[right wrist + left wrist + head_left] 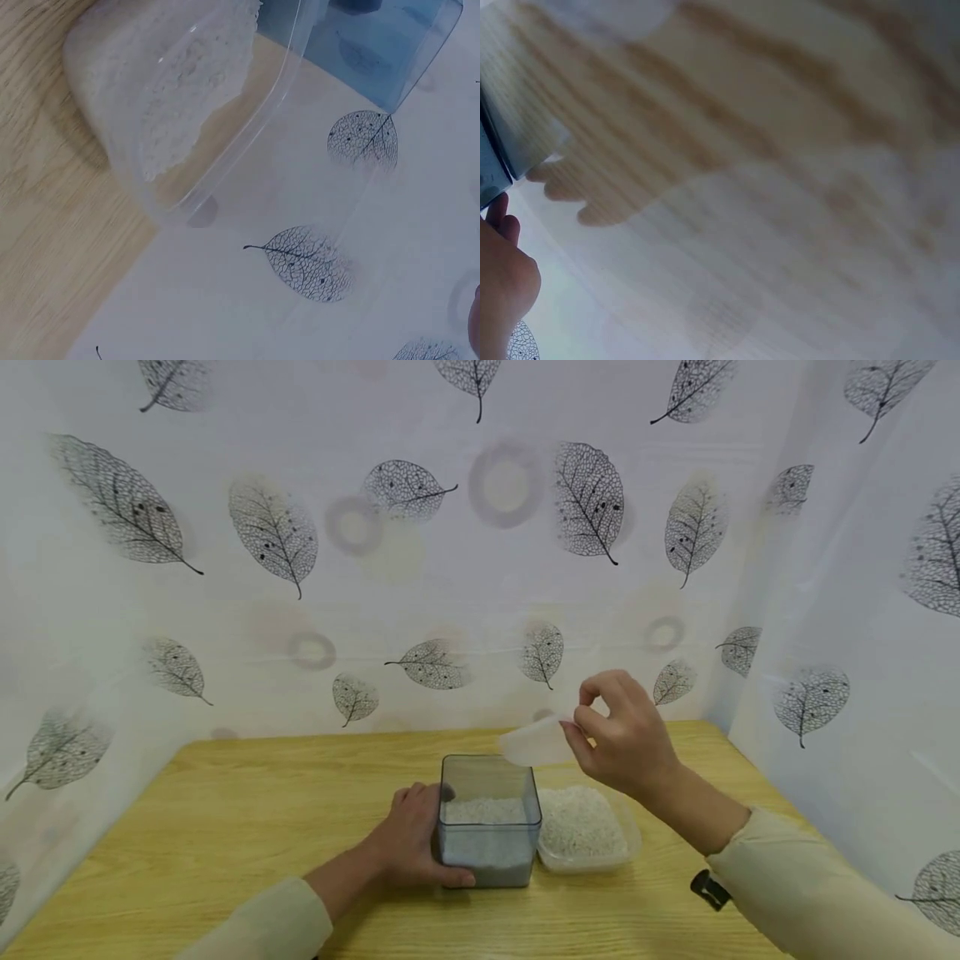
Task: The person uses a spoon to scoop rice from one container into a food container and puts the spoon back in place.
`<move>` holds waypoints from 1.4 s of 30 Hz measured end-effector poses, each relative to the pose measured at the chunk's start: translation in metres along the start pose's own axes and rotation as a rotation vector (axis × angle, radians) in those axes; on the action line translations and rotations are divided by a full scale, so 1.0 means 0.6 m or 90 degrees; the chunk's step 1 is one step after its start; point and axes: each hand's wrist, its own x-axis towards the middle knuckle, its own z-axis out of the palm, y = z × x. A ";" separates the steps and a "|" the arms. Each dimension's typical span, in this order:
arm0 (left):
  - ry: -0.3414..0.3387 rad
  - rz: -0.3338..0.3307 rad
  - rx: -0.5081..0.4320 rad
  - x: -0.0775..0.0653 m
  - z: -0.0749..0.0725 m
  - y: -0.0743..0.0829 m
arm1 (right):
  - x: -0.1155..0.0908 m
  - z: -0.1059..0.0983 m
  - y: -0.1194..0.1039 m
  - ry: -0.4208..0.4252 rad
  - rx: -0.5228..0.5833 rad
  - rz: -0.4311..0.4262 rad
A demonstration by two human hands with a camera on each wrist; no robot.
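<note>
My left hand [411, 843] grips the left side of a square, see-through grey-blue container [489, 860], its thumb across the lower front. White rice [486, 812] lies inside it. Above the container's right back rim, my right hand [622, 731] pinches a pale, translucent scoop-like piece [534, 742], tilted down to the left; whether it holds anything cannot be made out. Just right of the container sits a clear plastic tub [592, 864] with more rice [581, 822]. The right wrist view shows this tub [270, 112] close up, the blue container [367, 56] beside it.
Everything stands on a wood-grain table [300, 802]. A white curtain [480, 585] with leaf prints rises behind the table and along both sides. A small black clip-like object [709, 890] shows by the right sleeve.
</note>
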 end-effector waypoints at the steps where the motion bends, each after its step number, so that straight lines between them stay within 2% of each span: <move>1: -0.001 -0.001 0.001 0.000 0.000 0.000 | 0.005 0.005 -0.006 0.000 0.003 -0.016; 6: 0.001 0.001 0.005 0.000 -0.001 0.001 | 0.018 0.033 -0.034 -0.049 -0.007 -0.112; 11: 0.002 0.002 -0.001 -0.002 -0.003 0.001 | 0.024 0.059 -0.061 -0.125 -0.079 -0.189; 14: -0.001 0.001 -0.004 -0.002 -0.003 0.001 | 0.028 0.067 -0.073 -0.200 -0.122 -0.224; 17: -0.005 0.001 -0.003 -0.001 -0.003 0.001 | 0.033 0.069 -0.085 -0.302 -0.138 -0.223; 20: -0.007 0.002 -0.005 -0.001 -0.005 0.001 | 0.038 0.070 -0.093 -0.406 -0.129 -0.178; 24: -0.007 0.003 -0.013 -0.001 -0.007 0.001 | 0.045 0.073 -0.099 -0.530 -0.068 -0.071; 27: -0.006 0.005 -0.023 -0.002 -0.007 0.001 | 0.047 0.078 -0.101 -0.605 -0.014 0.004; 31: -0.004 0.006 -0.024 -0.002 -0.008 0.001 | 0.049 0.083 -0.104 -0.674 0.051 0.075; 37: 0.006 0.011 -0.018 -0.001 -0.006 0.000 | 0.050 0.086 -0.114 -0.712 0.100 0.157; 42: 0.007 0.013 -0.017 -0.002 -0.007 0.003 | 0.042 0.087 -0.121 -0.680 0.142 0.220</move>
